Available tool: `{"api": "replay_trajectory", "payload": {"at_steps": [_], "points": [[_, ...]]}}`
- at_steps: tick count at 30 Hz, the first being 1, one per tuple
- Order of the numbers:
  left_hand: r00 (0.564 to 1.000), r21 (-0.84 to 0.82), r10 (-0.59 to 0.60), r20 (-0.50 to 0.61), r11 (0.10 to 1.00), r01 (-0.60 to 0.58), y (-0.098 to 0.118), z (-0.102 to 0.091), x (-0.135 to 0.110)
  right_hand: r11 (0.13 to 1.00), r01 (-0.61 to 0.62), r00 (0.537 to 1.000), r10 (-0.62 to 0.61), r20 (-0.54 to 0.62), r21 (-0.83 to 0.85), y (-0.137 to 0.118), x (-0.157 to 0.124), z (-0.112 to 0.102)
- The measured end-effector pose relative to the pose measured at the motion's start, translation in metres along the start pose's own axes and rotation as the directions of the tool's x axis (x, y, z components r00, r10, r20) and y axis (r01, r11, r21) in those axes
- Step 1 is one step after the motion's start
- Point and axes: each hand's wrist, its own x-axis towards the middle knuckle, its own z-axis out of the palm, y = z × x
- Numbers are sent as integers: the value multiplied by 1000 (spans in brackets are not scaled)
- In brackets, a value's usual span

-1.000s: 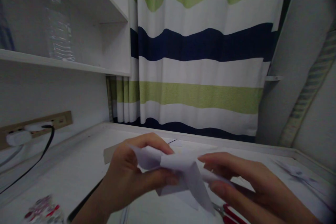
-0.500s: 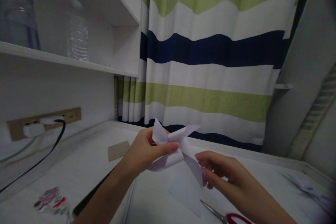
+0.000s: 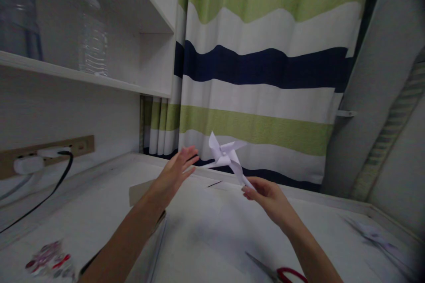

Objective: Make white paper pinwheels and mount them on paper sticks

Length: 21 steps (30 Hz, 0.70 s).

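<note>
A white paper pinwheel with curled blades is held up over the desk, in front of the striped curtain. My right hand pinches the end of its lower right blade between thumb and fingers. To the left of the pinwheel, my left hand is raised with its fingers spread, apart from the paper and holding nothing. Scissors with red handles lie on the desk below my right hand, cut off by the lower frame edge.
On the white desk are small packaged trinkets at lower left and a brown card partly behind my left arm. A thin dark stick lies near the back. Plugs with cables sit at left, below a shelf with a clear bottle.
My left hand has let go of the pinwheel and moved left, fingers spreading. My right hand now holds the pinwheel by a blade, higher up. The view has shifted slightly.
</note>
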Motion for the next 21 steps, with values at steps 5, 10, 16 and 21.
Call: {"api": "replay_trajectory", "payload": {"at_steps": [5,10,16,21], "points": [[971,-170,-13,-238,985,-29,19,-16,0,999,-4,959,-6,-282,-37,27,11,-17],[990,-69,106,-95,991,-113,13,-19,-1,1000,8,924,-10,-382,-7,28,10,-17],[980,181,-46,194,983,11,-37,28,-3,989,66,930,-14,-367,129,4,1,26],[960,163,-3,281,986,-45,-53,47,-10,984,68,970,-27,-242,166,-8,-11,60]]}}
